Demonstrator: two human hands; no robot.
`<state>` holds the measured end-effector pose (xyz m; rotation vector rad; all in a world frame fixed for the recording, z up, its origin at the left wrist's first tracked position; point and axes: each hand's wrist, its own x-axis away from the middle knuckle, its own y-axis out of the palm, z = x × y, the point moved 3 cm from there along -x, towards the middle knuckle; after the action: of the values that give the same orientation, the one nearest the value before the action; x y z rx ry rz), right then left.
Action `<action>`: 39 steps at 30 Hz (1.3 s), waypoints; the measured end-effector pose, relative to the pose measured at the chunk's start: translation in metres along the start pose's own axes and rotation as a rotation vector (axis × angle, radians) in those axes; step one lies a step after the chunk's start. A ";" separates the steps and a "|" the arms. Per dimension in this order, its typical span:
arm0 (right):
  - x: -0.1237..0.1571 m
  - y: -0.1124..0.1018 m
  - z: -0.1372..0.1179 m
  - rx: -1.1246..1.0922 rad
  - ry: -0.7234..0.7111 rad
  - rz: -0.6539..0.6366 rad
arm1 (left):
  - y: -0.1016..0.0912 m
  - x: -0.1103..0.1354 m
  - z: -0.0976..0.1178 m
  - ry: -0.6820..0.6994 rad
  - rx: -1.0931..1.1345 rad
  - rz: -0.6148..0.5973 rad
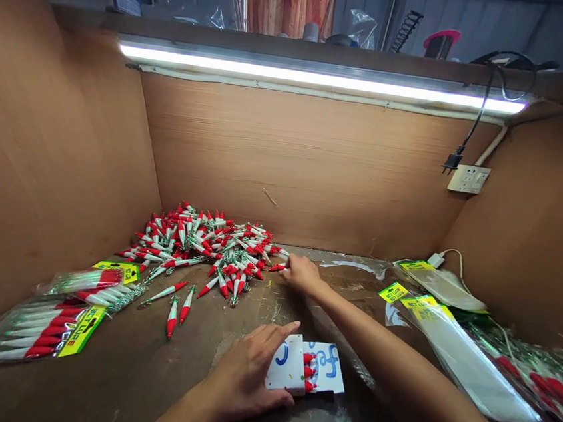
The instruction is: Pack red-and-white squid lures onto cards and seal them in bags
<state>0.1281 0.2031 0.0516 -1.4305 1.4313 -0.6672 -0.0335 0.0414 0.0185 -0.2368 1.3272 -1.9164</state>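
Note:
My left hand (254, 366) is closed around a small white box (288, 366) with blue handwriting, lying on the worktop. Red tips of fishing lures (309, 368) stick out of its right end, beside a white flap (328, 367). My right hand (301, 273) reaches to the right edge of a heap of red-and-white fishing lures (208, 240). Its fingers are pinched on a fishing lure (278, 267), whose red end shows at the fingertips. A few loose lures (172, 317) lie in front of the heap.
Filled lure packets (42, 330) with yellow-green labels lie at the left. Flat clear bags (466, 365) with the same labels lie at the right, near more bagged lures (545, 383). A black plug (452, 162) hangs from the shelf by a wall socket (468, 179).

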 end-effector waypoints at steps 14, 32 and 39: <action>0.110 -0.068 0.060 -0.641 -0.106 -0.069 | 0.004 0.001 -0.004 0.026 0.048 0.021; 0.154 -0.022 0.033 -0.094 -0.462 -0.234 | 0.011 0.001 -0.003 0.034 0.024 -0.016; 0.046 -0.028 0.020 0.047 -0.332 -0.339 | 0.002 0.003 0.003 -0.024 0.013 -0.070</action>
<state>0.1647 0.1593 0.0574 -1.6753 0.9208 -0.6305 -0.0326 0.0367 0.0174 -0.3029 1.3062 -1.9738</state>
